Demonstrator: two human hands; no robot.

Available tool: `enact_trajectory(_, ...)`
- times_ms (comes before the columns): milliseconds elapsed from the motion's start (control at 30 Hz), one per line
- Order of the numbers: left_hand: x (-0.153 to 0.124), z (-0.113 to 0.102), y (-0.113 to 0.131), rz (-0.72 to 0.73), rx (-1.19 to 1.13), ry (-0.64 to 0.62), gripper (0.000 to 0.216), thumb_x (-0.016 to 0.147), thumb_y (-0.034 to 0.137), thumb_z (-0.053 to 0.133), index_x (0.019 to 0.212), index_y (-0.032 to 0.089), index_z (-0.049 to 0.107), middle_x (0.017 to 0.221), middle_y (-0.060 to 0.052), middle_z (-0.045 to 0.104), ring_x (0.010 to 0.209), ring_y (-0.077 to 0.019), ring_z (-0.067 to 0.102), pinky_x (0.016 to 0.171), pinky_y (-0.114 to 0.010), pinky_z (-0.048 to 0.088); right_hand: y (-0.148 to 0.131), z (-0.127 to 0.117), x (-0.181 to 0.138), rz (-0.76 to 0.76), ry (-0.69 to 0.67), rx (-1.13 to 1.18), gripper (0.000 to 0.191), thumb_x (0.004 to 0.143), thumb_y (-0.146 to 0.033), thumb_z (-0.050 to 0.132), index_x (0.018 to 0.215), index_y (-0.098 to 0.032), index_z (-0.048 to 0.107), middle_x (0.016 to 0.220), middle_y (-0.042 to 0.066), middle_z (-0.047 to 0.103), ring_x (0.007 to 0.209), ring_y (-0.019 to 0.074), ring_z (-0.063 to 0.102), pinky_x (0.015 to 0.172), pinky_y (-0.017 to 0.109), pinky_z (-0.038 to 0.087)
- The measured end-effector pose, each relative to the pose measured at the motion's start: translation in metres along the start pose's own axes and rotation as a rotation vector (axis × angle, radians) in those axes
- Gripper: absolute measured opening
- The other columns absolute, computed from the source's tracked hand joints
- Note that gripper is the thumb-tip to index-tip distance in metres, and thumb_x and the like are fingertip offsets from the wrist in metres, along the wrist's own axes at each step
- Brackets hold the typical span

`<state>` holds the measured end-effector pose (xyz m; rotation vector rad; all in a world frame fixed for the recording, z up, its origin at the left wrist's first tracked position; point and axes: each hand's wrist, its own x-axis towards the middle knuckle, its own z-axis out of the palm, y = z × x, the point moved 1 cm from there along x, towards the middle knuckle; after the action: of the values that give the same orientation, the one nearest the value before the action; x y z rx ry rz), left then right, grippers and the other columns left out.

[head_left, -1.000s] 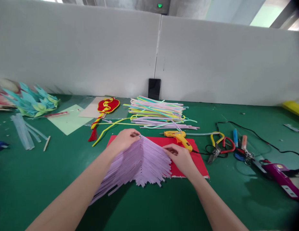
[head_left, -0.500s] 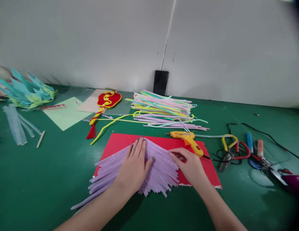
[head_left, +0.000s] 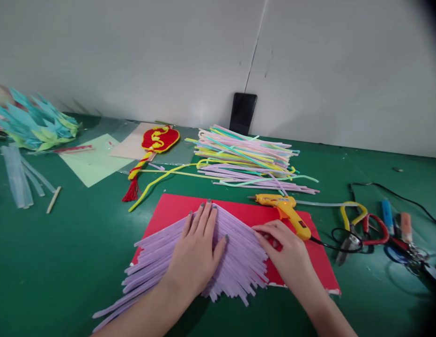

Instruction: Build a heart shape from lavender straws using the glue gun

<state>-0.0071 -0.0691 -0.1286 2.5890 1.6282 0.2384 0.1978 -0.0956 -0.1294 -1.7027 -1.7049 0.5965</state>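
Observation:
A fan-shaped piece of lilac pipe cleaners lies on a red sheet on the green table. My left hand rests flat on the middle of the lilac piece, fingers stretched out and together. Against the piece's right edge my right hand has its fingers curled and its fingertips on the strands. A yellow glue gun lies just beyond my right hand on the red sheet.
A heap of pastel pipe cleaners lies behind the sheet, and a black phone leans on the white wall. Pliers and cutters with cables sit right. A red and yellow ornament, pale sheets, clear glue sticks and teal leaves lie left.
My left hand has gone from gripping the raised lilac piece at its top to lying flat on it, pressing it down on the red sheet. The view has shifted leftward.

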Motion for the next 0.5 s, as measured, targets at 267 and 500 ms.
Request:
enact_trajectory(267, -0.0013, -0.0015, -0.0011, 0.003, -0.009, -0.017, 0.057, 0.092, 0.039, 0.038, 0.141, 0.011, 0.034, 0.150, -0.010, 0.030, 0.137, -0.0261, 0.029, 0.109, -0.048, 0.033, -0.0006, -0.0007, -0.0006, 0.044, -0.034, 0.009, 0.015, 0.088, -0.030, 0.054, 0.091, -0.025, 0.068, 0.089, 0.002, 0.062, 0.080, 0.0142, 0.061, 0.070, 0.025, 0.049)
enact_trajectory(500, -0.0003, -0.0015, -0.0004, 0.004, -0.006, -0.014, 0.057, 0.091, 0.038, 0.039, 0.141, 0.011, 0.034, 0.149, -0.011, 0.031, 0.136, -0.0268, 0.031, 0.109, -0.048, 0.034, -0.0002, -0.0012, -0.0006, 0.031, -0.037, 0.001, 0.017, 0.088, -0.030, 0.053, 0.090, -0.024, 0.068, 0.089, 0.004, 0.063, 0.080, 0.0160, 0.062, 0.069, 0.027, 0.051)
